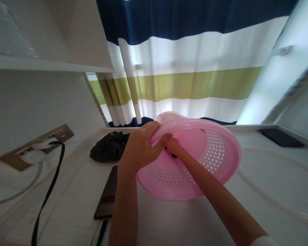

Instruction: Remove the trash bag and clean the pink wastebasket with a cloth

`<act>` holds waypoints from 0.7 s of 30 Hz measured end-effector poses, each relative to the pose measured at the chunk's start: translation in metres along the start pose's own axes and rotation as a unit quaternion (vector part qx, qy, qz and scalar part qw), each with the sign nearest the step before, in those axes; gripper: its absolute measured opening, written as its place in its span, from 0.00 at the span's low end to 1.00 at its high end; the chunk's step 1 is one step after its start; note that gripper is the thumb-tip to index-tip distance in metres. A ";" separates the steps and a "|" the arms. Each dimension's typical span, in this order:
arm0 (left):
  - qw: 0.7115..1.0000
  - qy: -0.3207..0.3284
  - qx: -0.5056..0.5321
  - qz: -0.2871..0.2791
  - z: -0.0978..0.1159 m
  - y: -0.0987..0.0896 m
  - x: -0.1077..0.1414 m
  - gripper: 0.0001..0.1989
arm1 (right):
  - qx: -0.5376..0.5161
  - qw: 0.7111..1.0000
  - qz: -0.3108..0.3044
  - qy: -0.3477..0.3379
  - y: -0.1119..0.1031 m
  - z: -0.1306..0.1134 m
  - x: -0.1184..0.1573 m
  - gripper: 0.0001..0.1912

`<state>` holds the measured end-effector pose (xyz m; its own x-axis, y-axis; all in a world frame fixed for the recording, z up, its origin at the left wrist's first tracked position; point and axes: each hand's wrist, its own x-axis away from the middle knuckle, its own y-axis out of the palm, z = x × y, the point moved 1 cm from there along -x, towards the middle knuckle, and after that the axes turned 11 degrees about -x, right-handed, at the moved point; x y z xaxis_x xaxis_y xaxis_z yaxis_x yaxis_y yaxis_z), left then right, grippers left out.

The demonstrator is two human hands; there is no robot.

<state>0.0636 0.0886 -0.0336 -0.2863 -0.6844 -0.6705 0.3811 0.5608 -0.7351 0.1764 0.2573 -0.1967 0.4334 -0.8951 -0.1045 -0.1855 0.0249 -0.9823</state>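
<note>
A pink plastic basket (231,155) with rows of round holes is tilted toward me above the white desk. My left hand (141,147) is closed on its rim at the upper left, with the thumb over the inner side. My right hand (175,147) reaches inside the basket, its fingers curled and mostly hidden from view. Small dark bits show beside these fingers, too little to name. Behind the basket, a pale pink rounded shape (169,117) rises above the rim.
On the white desk (166,222) lie a black plastic bag (110,147), a phone (107,196) and, at the far right, a dark flat object (281,137). Plugs with cables sit in a wall socket (63,134). A clear tube-like loop (269,196) lies right; striped curtains (190,83) hang behind.
</note>
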 end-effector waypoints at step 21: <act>0.996 0.013 0.084 0.026 -0.033 0.011 0.003 0.12 | 0.062 0.989 -0.089 -0.097 -0.035 -0.036 0.081 0.14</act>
<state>0.0378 0.1083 -0.0473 -0.2842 -0.6437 -0.7105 0.5366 0.5073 -0.6743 0.1861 0.1682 -0.1647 0.6136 -0.7877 0.0552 0.0128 -0.0600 -0.9981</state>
